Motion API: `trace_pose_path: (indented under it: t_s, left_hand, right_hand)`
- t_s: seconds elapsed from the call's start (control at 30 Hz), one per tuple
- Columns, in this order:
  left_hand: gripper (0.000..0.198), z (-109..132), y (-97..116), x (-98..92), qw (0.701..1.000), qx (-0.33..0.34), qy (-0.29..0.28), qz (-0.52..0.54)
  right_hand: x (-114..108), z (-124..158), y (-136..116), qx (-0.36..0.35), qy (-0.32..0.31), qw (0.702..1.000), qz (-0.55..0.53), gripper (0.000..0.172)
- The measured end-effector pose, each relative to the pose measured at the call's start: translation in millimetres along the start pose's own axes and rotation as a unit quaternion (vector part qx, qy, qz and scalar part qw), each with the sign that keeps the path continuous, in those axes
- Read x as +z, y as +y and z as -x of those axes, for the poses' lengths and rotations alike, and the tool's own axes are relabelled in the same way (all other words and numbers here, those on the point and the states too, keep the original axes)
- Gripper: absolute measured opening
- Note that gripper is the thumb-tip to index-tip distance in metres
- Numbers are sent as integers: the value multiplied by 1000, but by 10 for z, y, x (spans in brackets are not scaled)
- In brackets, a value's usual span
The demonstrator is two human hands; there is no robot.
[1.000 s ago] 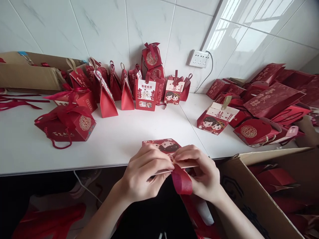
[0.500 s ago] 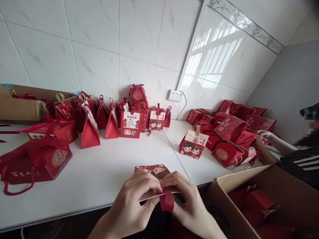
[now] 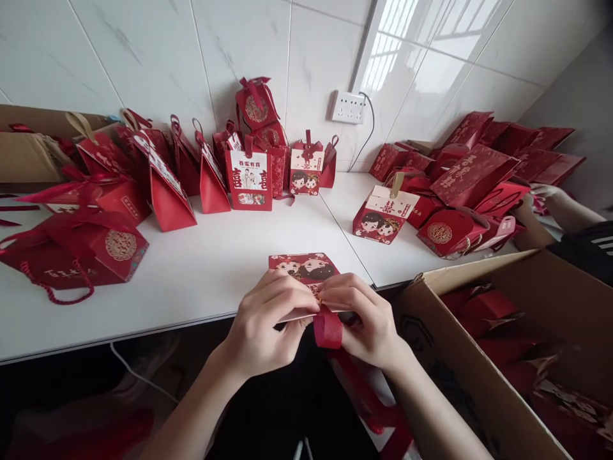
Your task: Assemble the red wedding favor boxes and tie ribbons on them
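A flat, unfolded red gift box (image 3: 303, 267) printed with a cartoon couple lies at the near edge of the white table (image 3: 201, 275). My left hand (image 3: 268, 322) pinches its near edge, fingers closed. My right hand (image 3: 366, 316) is closed too, pinching the same edge and a red ribbon (image 3: 328, 329) that loops down between both hands and trails below the table.
Finished red gift boxes (image 3: 249, 172) line the tiled wall; more lie piled at the right (image 3: 460, 185). An open cardboard carton (image 3: 479, 390) of red flats stands at my right. Another person's arm (image 3: 560, 204) reaches in at the far right. A socket (image 3: 348, 107) is on the wall.
The view tilted up toward the wall and came back down. Both hands kept their pinch on the box edge and ribbon; the ribbon loop has got shorter.
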State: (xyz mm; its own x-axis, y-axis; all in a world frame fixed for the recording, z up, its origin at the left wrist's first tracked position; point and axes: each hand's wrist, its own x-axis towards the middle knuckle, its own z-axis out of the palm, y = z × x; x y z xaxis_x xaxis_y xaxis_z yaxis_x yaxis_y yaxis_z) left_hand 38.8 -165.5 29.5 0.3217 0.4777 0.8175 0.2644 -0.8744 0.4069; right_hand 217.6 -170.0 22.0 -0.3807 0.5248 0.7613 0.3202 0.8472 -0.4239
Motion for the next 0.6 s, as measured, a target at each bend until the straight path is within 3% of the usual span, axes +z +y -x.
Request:
trace_pose_path:
  t_s: [0.4, 0.6]
  left_hand:
    - [17, -21, 39, 16, 1000, 12, 5, -23]
    - [21, 4, 32, 16, 1000, 2, -9, -8]
  right_hand:
    - [-20, 78, -12, 32, -2, 999, -39, 20]
    - [-13, 133, 61, -40, 2, 999, -6, 27]
